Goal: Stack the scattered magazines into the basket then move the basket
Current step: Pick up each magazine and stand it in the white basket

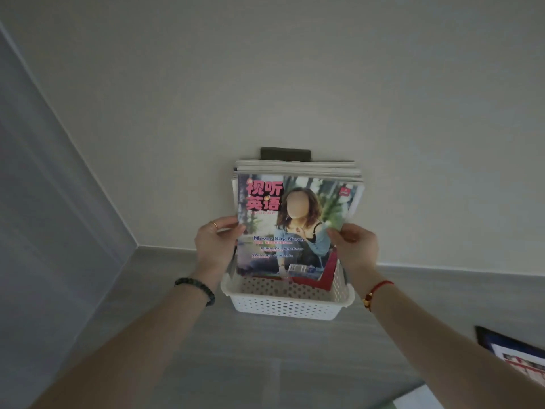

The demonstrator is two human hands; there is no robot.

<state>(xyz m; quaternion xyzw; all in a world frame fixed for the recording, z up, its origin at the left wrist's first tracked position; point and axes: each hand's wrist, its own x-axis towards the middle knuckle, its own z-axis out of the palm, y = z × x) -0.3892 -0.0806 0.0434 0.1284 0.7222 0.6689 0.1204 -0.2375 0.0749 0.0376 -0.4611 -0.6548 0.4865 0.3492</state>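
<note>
Here the grey panel [44,202] at far left meets the pale wall [295,84] in a corner, and the basket sits on the floor [265,364] close against that wall.

The left hand [216,243], a ring on one finger and a dark bead bracelet [196,289] at the wrist, pinches the left edge of the front magazine [292,219], thumb on the cover and fingers curled behind. That magazine stands on end with its cover facing the person. Its foot is down inside the white perforated basket [283,305], and a red magazine [327,276] shows just behind its lower right corner. Further back, a thick stack of magazines [298,168] also stands upright, tops fanned slightly and seemingly leaning on the wall. Holding both side edges probably serves to square the front copy against the rest and keep the tall, floppy pile from slumping forward, since the basket wall is low.

The right hand [356,246], a red cord [376,290] at its wrist, clasps the right edge the same way.

A dark plate [285,153] on the wall peeks above the stack. At the lower right, well apart, what looks like another magazine [519,358] lies on the floor, cut by the frame edge, so the gathering may not be finished. Moving the basket will likely need the pile steadied, since it rises well above the rim.
</note>
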